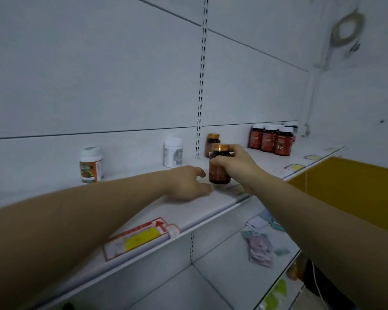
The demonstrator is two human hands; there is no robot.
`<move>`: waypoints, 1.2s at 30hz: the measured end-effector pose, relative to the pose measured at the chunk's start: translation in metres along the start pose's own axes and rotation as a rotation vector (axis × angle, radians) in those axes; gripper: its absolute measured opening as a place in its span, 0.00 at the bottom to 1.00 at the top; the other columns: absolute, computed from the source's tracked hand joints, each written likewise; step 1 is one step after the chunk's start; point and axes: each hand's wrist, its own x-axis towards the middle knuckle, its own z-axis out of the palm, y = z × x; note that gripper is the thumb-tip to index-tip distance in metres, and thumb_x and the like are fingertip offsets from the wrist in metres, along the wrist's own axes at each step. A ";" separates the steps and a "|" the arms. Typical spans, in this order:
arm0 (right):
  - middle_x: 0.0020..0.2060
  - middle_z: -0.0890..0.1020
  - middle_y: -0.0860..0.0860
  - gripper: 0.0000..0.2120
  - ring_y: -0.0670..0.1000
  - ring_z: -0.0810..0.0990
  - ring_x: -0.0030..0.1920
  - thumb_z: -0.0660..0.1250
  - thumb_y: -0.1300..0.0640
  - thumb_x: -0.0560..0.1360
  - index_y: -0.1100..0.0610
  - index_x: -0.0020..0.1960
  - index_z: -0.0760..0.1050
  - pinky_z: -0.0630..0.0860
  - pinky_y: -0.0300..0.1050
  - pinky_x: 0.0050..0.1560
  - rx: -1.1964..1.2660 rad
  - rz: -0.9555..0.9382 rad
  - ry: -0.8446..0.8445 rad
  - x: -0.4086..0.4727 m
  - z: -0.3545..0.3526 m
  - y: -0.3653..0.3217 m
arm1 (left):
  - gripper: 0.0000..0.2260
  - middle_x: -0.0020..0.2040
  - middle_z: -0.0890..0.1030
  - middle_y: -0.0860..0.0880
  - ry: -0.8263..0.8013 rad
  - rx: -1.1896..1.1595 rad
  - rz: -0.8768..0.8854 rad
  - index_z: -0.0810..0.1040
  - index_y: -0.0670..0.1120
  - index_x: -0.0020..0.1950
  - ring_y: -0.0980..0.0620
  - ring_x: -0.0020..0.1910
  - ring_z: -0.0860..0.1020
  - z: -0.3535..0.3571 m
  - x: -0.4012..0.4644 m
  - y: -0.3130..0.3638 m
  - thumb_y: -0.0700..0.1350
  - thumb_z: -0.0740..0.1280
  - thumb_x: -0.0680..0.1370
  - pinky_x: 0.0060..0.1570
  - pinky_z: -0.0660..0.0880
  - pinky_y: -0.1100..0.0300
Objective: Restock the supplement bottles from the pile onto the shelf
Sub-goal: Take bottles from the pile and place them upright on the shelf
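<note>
The right hand (235,163) grips the upright amber plastic bottle with gold cap (220,164) on the white shelf (188,211) at frame centre, while the relaxed, empty left hand (188,182) rests just left.

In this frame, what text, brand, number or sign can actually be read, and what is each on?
"Fe": white letters on the front red-labelled bottle at the right of the shelf.
Amber bottle gripped by the right hand: label too dark to read.
Orange-labelled bottle and white bottle: print blurred.
Red-and-yellow price tag on the shelf edge: blurred.
</note>
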 end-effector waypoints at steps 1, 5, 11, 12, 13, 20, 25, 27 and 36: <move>0.48 0.78 0.48 0.17 0.48 0.77 0.47 0.72 0.55 0.68 0.48 0.52 0.69 0.73 0.43 0.42 -0.024 0.004 -0.014 0.019 -0.012 0.009 | 0.31 0.75 0.61 0.48 -0.013 0.011 -0.026 0.60 0.51 0.75 0.48 0.72 0.63 0.004 0.018 0.005 0.64 0.59 0.76 0.65 0.59 0.58; 0.49 0.76 0.48 0.21 0.47 0.76 0.48 0.72 0.55 0.69 0.49 0.57 0.67 0.72 0.41 0.40 -0.081 0.009 -0.098 0.085 -0.046 0.040 | 0.31 0.78 0.48 0.50 -0.060 0.163 -0.148 0.51 0.55 0.77 0.48 0.76 0.48 0.012 0.076 0.013 0.67 0.49 0.77 0.73 0.46 0.43; 0.54 0.75 0.48 0.29 0.47 0.75 0.51 0.72 0.55 0.70 0.51 0.68 0.64 0.70 0.40 0.45 -0.195 -0.033 -0.224 0.155 -0.063 0.069 | 0.38 0.78 0.43 0.52 -0.122 0.266 -0.265 0.44 0.58 0.77 0.48 0.76 0.42 0.030 0.111 0.008 0.74 0.43 0.71 0.70 0.41 0.38; 0.52 0.75 0.48 0.30 0.45 0.75 0.49 0.72 0.56 0.70 0.51 0.68 0.63 0.70 0.39 0.42 -0.214 -0.038 -0.236 0.164 -0.065 0.072 | 0.39 0.78 0.43 0.53 -0.126 0.270 -0.268 0.43 0.58 0.76 0.48 0.76 0.42 0.031 0.112 0.007 0.75 0.42 0.70 0.70 0.41 0.38; 0.51 0.75 0.47 0.31 0.44 0.74 0.49 0.72 0.56 0.70 0.51 0.68 0.63 0.70 0.38 0.42 -0.233 -0.046 -0.244 0.172 -0.066 0.075 | 0.40 0.78 0.42 0.53 -0.126 0.271 -0.269 0.42 0.58 0.76 0.49 0.76 0.42 0.031 0.112 0.006 0.76 0.41 0.68 0.70 0.41 0.39; 0.53 0.75 0.51 0.35 0.51 0.75 0.52 0.72 0.58 0.68 0.53 0.70 0.60 0.72 0.46 0.50 -0.362 -0.079 -0.289 0.221 -0.070 0.091 | 0.41 0.77 0.40 0.54 -0.226 0.273 -0.323 0.40 0.58 0.76 0.52 0.75 0.39 0.020 0.109 0.018 0.74 0.41 0.67 0.72 0.39 0.42; 0.53 0.78 0.55 0.29 0.56 0.77 0.53 0.74 0.55 0.68 0.59 0.64 0.65 0.75 0.52 0.56 -0.455 -0.156 -0.395 0.247 -0.069 0.093 | 0.39 0.78 0.42 0.52 -0.185 0.229 -0.471 0.42 0.56 0.77 0.48 0.76 0.41 0.023 0.121 0.036 0.74 0.44 0.70 0.72 0.41 0.43; 0.53 0.79 0.58 0.28 0.57 0.78 0.54 0.73 0.55 0.68 0.60 0.64 0.68 0.75 0.54 0.58 -0.470 -0.184 -0.450 0.255 -0.069 0.094 | 0.39 0.78 0.41 0.52 -0.157 0.266 -0.532 0.41 0.58 0.76 0.48 0.76 0.41 0.032 0.125 0.042 0.74 0.43 0.70 0.70 0.41 0.38; 0.53 0.80 0.57 0.26 0.57 0.78 0.52 0.73 0.54 0.69 0.60 0.63 0.69 0.74 0.50 0.55 -0.453 -0.248 -0.475 0.273 -0.061 0.104 | 0.34 0.78 0.44 0.53 -0.069 0.228 -0.629 0.43 0.59 0.76 0.51 0.76 0.42 0.037 0.125 0.054 0.71 0.46 0.74 0.72 0.40 0.41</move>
